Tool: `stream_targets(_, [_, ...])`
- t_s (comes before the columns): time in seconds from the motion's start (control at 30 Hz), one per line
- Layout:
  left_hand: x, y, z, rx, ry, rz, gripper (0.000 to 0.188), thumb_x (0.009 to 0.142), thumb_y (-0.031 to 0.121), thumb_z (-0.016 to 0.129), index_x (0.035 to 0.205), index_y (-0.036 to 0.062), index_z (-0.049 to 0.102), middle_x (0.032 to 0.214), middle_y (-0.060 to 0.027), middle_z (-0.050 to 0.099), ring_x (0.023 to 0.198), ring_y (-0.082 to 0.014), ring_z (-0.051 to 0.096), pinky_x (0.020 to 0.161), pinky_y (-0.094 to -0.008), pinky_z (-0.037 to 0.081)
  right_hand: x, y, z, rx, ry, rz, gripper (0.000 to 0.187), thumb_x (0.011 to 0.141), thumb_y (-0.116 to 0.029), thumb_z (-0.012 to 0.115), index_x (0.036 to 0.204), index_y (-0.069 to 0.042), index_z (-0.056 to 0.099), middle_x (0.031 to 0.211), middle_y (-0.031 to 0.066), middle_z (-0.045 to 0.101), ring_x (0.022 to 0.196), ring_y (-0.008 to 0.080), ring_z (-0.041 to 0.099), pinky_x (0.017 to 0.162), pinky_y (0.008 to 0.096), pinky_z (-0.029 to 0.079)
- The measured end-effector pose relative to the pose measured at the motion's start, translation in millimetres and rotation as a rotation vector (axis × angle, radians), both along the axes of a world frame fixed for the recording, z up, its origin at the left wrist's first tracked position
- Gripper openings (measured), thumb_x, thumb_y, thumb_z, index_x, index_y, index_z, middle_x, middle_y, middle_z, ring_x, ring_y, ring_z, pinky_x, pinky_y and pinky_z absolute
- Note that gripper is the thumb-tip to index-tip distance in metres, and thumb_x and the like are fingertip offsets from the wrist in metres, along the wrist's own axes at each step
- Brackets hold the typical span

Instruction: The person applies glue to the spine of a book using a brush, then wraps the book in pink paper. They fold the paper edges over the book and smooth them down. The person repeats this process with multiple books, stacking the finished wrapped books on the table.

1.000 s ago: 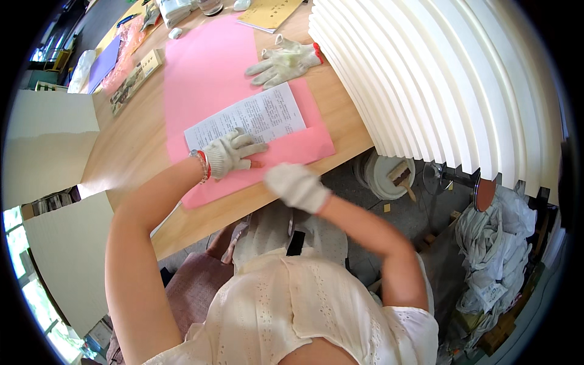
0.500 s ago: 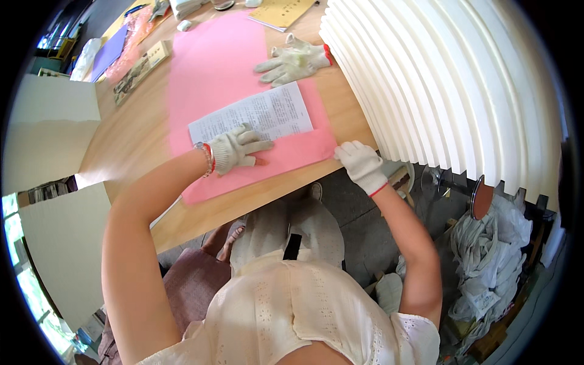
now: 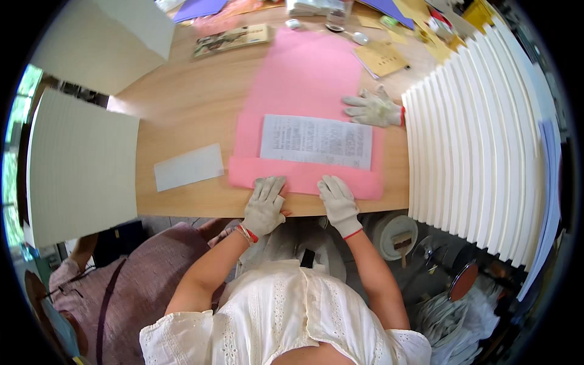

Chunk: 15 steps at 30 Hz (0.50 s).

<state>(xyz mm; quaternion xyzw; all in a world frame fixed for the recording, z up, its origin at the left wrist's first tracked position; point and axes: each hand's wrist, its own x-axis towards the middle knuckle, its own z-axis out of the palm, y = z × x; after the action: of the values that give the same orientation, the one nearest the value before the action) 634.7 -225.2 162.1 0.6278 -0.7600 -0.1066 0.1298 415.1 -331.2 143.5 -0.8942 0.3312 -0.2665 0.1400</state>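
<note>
A long pink sheet (image 3: 304, 73) lies on the table, its near end folded back into a band over the lower edge of a printed white paper (image 3: 316, 141). On the left part of this fold rests my left hand (image 3: 265, 205), in a white knit glove with some bare fingertips showing, fingers stretched out. My right hand (image 3: 339, 204), gloved in white with a red cuff, lies flat on the fold further right, fingers straight and close together. Neither hand grips anything that I can see. A loose white glove (image 3: 374, 108) lies by the sheet's right edge.
White pleated boards (image 3: 474, 146) stand at the right, pale stacks (image 3: 82, 164) at the left. A white paper strip (image 3: 188, 167) lies on the wooden table (image 3: 182, 109). Farther back are a book (image 3: 231, 40), a glass (image 3: 336, 21) and a yellow booklet (image 3: 382, 58). A person (image 3: 140, 286) sits at my left.
My view has turned and shifted. My left hand has come off the printed paper to the near fold; my right hand has moved from the sheet's right corner inward onto the fold.
</note>
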Motion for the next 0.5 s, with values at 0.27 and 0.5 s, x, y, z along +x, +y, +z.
stream_targets(0.27, [-23,3,10,-0.013,0.099,0.237,0.07,0.065,0.033,0.075,0.119,-0.0036,0.051,0.139,-0.0202,0.039,0.132,-0.0375,0.031,0.11,-0.0535,0.021,30,22,0,0.02,0.185,0.081,0.045,0.081,-0.017,0.06,0.124,-0.002,0.054,0.132,0.016,0.05,0.121,0.0345,0.046,0.104,0.0486,0.034])
stream_targets(0.5, [7,6,0,0.014,0.117,0.218,0.07,0.066,0.035,0.075,0.12,-0.0042,0.052,0.141,-0.0206,0.036,0.133,-0.0388,0.03,0.111,-0.0527,0.019,6,21,2,0.155,0.402,0.045,0.062,0.084,-0.03,0.061,0.136,-0.003,0.042,0.143,0.0166,0.039,0.134,0.0343,0.032,0.111,0.0483,0.022])
